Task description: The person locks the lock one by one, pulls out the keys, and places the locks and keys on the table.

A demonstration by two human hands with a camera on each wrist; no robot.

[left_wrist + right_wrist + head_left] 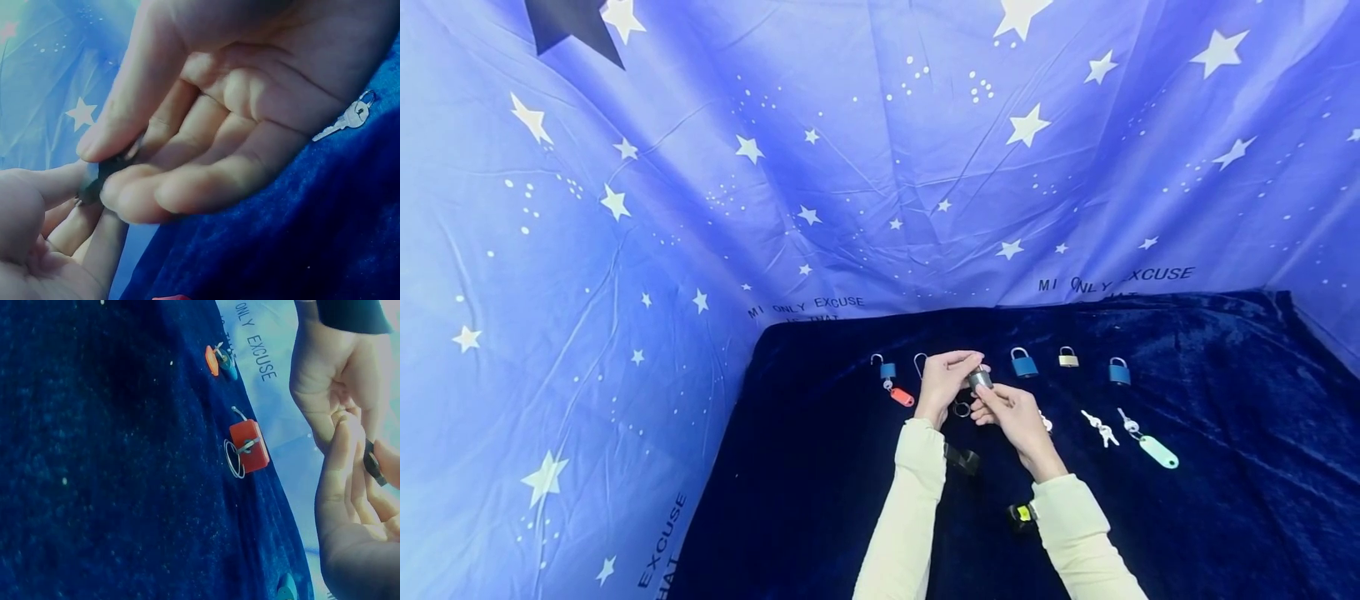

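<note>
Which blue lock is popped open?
The leftmost blue padlock, the one with the red tag. Its shackle stands open, while the other two blue padlocks look closed.

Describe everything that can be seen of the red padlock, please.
The red padlock has a blocky body, perhaps of painted metal or plastic. Its silvery shackle shows a free end, so it looks open. A key appears inserted in the body, with a metal-looking ring probably threaded on it. It lies on dark blue cloth, touched by neither the left grip nor the right grip; in the head view, the left one hides most of it.
</note>
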